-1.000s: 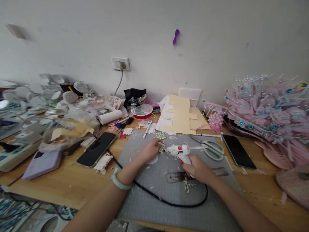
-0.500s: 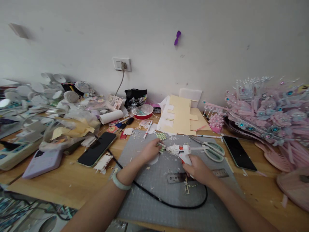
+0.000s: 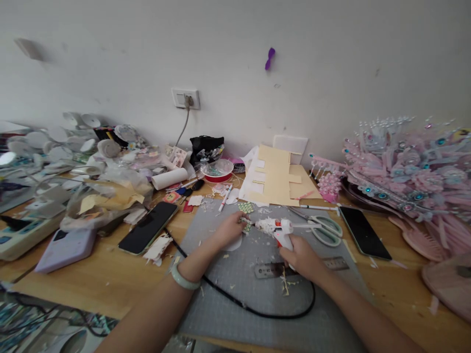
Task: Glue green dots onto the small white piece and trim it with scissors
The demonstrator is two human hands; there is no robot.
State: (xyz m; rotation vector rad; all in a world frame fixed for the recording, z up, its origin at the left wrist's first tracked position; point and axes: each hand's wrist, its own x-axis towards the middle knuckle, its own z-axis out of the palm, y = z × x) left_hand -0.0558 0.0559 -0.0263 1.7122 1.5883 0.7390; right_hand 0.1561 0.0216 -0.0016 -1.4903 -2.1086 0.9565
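While right hand (image 3: 300, 255) grips one glue gun (image 3: 279, 229) | left hand (image 3: 230, 229) pinches one green-patterned piece (image 3: 246, 225) | two phones (image 3: 149, 227)

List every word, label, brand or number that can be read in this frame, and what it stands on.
No text can be read.
Metal ruler on the cutting mat: its markings are too small and blurred.
Small packets by the wall: print blurred.
Glue gun in the right hand: no label legible.
Both phones: screens dark.
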